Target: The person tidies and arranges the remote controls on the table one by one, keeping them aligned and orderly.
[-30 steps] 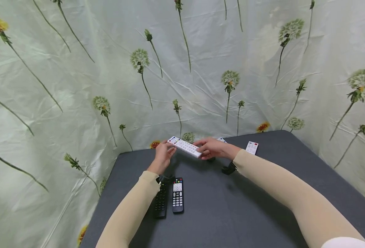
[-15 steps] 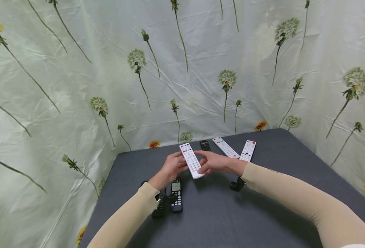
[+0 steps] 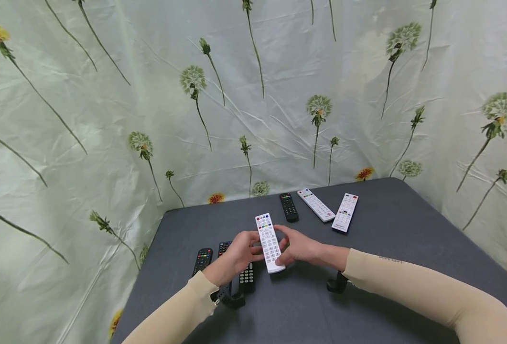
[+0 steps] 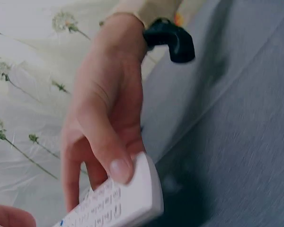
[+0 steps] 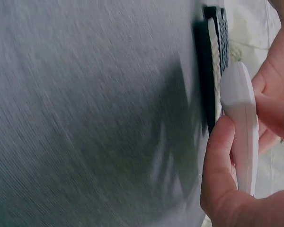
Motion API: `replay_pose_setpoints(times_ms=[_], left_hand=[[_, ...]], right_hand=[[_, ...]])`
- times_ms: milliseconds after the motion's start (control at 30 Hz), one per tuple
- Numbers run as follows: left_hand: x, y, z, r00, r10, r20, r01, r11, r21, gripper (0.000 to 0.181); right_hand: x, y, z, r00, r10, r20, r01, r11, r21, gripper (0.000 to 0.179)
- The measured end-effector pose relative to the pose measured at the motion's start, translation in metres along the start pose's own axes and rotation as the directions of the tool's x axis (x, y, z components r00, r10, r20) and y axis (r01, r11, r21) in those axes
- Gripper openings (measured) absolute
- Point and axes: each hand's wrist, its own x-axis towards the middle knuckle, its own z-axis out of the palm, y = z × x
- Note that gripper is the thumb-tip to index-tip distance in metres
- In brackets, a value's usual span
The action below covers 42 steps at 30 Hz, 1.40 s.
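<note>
A white remote control (image 3: 270,243) with coloured keys near its top is held up over the dark table, its face toward the head camera. My left hand (image 3: 239,253) holds it along its left edge. From the right, my right hand (image 3: 301,248) grips its lower part, the thumb near the bottom end. In the left wrist view my right hand (image 4: 109,113) pinches that end of the remote (image 4: 137,194). The right wrist view shows the remote (image 5: 241,109) edge-on, between my right hand (image 5: 232,203) and my left hand (image 5: 277,66). Some fingertips behind it are hidden.
At the back lie a black remote (image 3: 289,207) and two white remotes, one slanted (image 3: 316,205) and one farther right (image 3: 345,213). Black remotes (image 3: 203,260) lie by my left arm, partly covered by it. A flowered cloth (image 3: 279,119) hangs behind the grey table (image 3: 305,306).
Both hands have brought the white remote down and toward me. It has turned from slanting sideways to nearly upright in view. The remotes at the back have come into full sight.
</note>
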Motion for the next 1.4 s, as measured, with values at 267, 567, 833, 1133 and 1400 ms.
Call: replay_pose_setpoints(times_ms=[267, 567, 833, 1133, 1400], left_hand=[[-0.016, -0.009, 0.008, 1.000, -0.027, -0.005, 0.027, 0.998, -0.049, 0.049], [-0.022, -0.023, 0.018, 0.997, -0.029, -0.070, 0.025, 0.998, -0.057, 0.056], [-0.025, -0.027, 0.021, 0.996, 0.007, -0.090, -0.014, 0.997, -0.075, 0.056], [-0.029, -0.032, 0.020, 0.994, 0.001, -0.113, -0.007, 0.998, -0.055, 0.056], [-0.025, -0.030, 0.019, 0.993, 0.000, -0.119, -0.007, 0.998, -0.062, 0.057]], right_hand=[[-0.009, 0.011, 0.014, 1.000, 0.009, -0.017, -0.009, 1.000, -0.017, 0.103], [-0.013, 0.018, 0.027, 0.998, -0.013, -0.064, -0.002, 0.972, -0.233, 0.104], [-0.015, 0.017, 0.034, 0.996, -0.042, -0.080, 0.014, 0.948, -0.319, 0.095], [-0.017, 0.019, 0.036, 0.997, -0.019, -0.079, -0.010, 0.936, -0.353, 0.094], [-0.017, 0.016, 0.032, 0.997, 0.013, -0.080, -0.037, 0.954, -0.296, 0.094]])
